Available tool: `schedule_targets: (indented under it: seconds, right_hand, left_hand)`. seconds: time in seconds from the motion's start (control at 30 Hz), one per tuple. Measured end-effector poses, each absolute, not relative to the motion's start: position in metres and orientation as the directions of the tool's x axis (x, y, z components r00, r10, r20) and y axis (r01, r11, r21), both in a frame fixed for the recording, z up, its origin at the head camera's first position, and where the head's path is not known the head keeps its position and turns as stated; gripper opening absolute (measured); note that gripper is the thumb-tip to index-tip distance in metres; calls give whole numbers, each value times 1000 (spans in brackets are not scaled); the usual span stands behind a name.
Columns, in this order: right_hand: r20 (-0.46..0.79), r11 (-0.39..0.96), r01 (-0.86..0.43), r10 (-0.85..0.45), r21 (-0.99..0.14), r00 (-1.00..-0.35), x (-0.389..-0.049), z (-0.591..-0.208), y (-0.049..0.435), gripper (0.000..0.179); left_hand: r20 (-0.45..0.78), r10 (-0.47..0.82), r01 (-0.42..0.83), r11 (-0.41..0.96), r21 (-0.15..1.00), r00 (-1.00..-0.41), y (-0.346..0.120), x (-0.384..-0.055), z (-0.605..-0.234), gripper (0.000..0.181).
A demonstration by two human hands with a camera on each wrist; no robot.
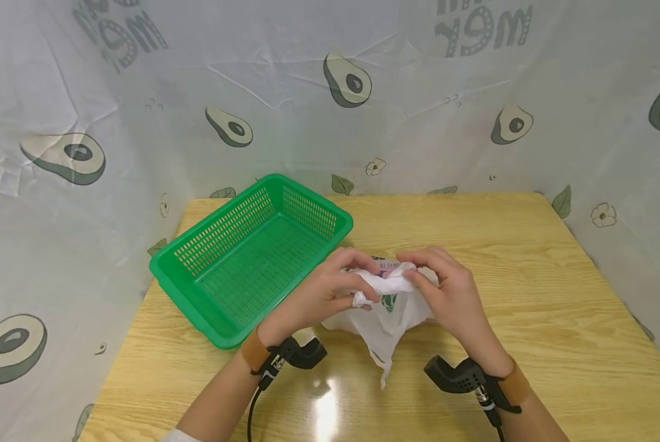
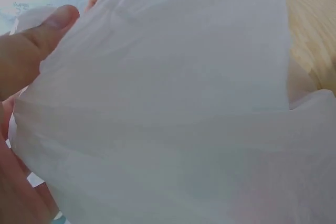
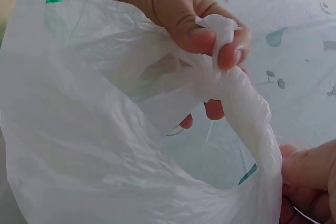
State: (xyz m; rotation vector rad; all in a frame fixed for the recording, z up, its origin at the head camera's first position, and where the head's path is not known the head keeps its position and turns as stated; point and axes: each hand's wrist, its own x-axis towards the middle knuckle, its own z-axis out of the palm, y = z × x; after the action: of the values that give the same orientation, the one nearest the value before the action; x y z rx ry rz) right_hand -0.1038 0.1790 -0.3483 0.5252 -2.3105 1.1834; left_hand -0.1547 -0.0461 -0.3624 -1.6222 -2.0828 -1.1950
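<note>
Both hands work at the mouth of a thin white plastic bag (image 1: 398, 313) over the front middle of the table. Its gathered edge runs between them as a twisted strip (image 3: 244, 100). My left hand (image 1: 337, 285) pinches one end of the strip, a small tuft poking out between thumb and fingers. The other end is gripped between thumb and fingers of my right hand (image 1: 446, 291). Behind the strip shows a packet (image 1: 386, 265) with purple and dark print, mostly hidden by bag and hands. A pointed handle tail of the bag hangs toward the table front. Bag film fills most of the left wrist view.
A green plastic basket (image 1: 183, 301) with slotted sides stands on the left of the wooden table (image 1: 556, 294), close to my left forearm. A white curtain (image 1: 407, 135) printed with avocados hangs behind and beside the table. Black wrist cameras with cables sit below both wrists.
</note>
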Motion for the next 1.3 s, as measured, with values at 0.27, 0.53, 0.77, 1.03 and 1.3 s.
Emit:
schedule_targets:
  seconds: [0.27,0.53,0.77,1.03,1.3]
  right_hand:
    - [399,532,-315,47,-786,-916,-104,-348,186,10]
    - [280,528,-165,146,-833,-949,-108,-356,196,18]
    - [242,536,-120,163,-836,-957,-110,-357,204,24]
    - [209,531,-83,181,-844,-961,-113,-357,211,25]
    - [202,524,-77,186,-849,-962,-116,-359,218,28]
  left_hand:
    - [708,601,904,57,424,-370,-45,-155,-372,13]
    - [746,537,904,81,419,-394,-52,-154,-380,15]
    - [779,494,911,70,407,-386,-58,-155,-385,20]
    - [781,467,904,109,413,-414,-65,-156,-390,18]
    - [765,473,895,148,420,-437,-74,-156,-394,16]
